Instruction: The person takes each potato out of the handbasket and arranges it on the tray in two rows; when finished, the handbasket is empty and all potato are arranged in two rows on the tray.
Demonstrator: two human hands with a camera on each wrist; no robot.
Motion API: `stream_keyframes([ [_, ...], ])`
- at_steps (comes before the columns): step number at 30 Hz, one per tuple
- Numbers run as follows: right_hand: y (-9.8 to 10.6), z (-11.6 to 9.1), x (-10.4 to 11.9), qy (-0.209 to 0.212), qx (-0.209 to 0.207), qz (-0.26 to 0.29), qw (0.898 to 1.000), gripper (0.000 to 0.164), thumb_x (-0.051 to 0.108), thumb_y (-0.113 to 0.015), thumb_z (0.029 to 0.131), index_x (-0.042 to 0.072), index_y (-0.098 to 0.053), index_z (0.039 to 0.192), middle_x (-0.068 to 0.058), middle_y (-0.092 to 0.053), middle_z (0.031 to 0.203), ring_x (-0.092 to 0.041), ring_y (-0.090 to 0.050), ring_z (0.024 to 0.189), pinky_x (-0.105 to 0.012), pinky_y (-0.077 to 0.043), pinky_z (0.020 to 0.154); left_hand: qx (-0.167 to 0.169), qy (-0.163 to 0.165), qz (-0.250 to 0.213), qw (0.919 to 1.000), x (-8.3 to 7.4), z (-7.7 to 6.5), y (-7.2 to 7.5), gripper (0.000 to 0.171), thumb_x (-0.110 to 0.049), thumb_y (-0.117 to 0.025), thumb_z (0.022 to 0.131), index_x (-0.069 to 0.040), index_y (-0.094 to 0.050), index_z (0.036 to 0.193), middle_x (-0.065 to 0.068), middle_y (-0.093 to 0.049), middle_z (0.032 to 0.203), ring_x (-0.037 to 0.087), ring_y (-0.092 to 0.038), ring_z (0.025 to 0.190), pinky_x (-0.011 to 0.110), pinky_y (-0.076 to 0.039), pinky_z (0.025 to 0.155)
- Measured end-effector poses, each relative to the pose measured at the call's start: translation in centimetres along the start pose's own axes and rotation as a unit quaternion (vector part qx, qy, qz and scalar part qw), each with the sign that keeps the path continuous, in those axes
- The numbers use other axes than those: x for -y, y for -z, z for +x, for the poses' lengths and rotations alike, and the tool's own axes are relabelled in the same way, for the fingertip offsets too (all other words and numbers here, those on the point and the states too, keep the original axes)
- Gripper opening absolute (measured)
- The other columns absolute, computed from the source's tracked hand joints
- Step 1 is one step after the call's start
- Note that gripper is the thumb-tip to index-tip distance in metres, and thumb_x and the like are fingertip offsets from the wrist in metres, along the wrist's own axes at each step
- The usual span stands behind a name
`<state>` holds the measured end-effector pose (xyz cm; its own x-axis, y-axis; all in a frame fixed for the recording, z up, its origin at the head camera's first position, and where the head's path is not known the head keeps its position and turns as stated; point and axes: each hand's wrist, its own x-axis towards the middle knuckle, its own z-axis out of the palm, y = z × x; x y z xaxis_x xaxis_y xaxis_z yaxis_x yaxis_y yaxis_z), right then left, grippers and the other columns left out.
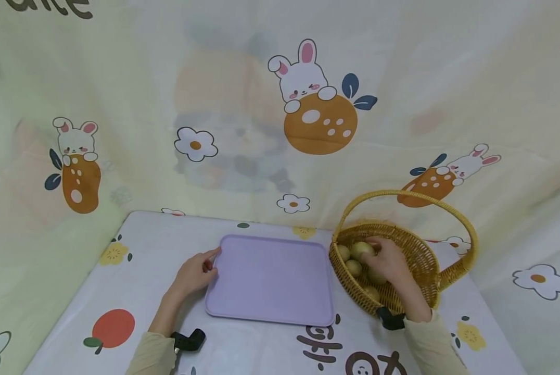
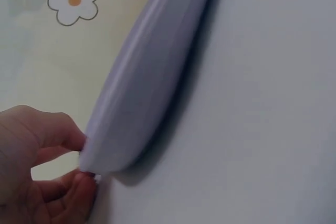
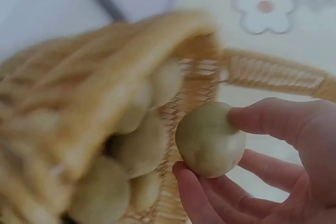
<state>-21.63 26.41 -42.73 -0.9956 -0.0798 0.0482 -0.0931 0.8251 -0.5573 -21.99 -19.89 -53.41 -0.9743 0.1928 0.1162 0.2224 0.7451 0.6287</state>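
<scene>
I saw the right hand (image 1: pixel 392 263) grip a greenish fruit (image 3: pixel 206 145) between its fingers, best lifted clear of the handle (image 1: pixel 471 244), in the wicker basket (image 1: pixel 422 255) at three o'clock of the lilac tray (image 1: pixel 270 278), whose nine-o'clock edge the left hand (image 1: pixel 195 272) touched, forefinger and thumb parted.

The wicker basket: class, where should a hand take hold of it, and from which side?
Probably at the top of the handle, from above, fingers wrapped round it: it arches high over the wicker basket as one slender bar, and its top stands clear of the round green fruits and the right hand reaching inside.
</scene>
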Motion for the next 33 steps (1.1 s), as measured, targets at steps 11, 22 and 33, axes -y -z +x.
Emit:
stream_keyframes([
  [11, -0.4, -1.2, 4.5, -0.044, 0.029, 0.227, 0.972, 0.045, 0.012, -0.062, 0.094, -0.009, -0.054, 0.133, -0.026, -0.059, 0.114, -0.026, -0.065, 0.088, -0.032, -0.057, 0.071, 0.037, 0.002, -0.072, 0.9967, 0.0, 0.3, 0.4, 0.06, -0.002, -0.067, 0.081, 0.003, -0.052, 0.14, 0.003, -0.056, 0.08, 0.014, -0.05, 0.07, 0.027, -0.043, 0.063],
  [22, -7.2, 0.6, 9.9, -0.068, 0.069, 0.369, 0.924, 0.042, 0.002, -0.065, 0.087, -0.009, -0.06, 0.127, -0.019, -0.061, 0.099, -0.02, -0.067, 0.076, -0.037, -0.058, 0.069, 0.035, 0.017, -0.095, 0.9947, -0.2, 0.5, 0.6, 0.062, 0.003, -0.066, 0.078, 0.005, -0.052, 0.138, 0.006, -0.055, 0.079, 0.015, -0.05, 0.069, 0.027, -0.042, 0.061],
  [33, -12.8, 3.0, 12.2, -0.071, 0.073, 0.356, 0.929, 0.038, 0.007, -0.071, 0.085, -0.004, -0.066, 0.12, -0.016, -0.068, 0.096, -0.018, -0.066, 0.073, -0.035, -0.057, 0.065, 0.032, 0.036, -0.104, 0.9935, -0.2, 0.2, 0.2, 0.061, 0.004, -0.065, 0.078, 0.003, -0.054, 0.138, 0.006, -0.055, 0.079, 0.015, -0.05, 0.069, 0.026, -0.042, 0.062],
])
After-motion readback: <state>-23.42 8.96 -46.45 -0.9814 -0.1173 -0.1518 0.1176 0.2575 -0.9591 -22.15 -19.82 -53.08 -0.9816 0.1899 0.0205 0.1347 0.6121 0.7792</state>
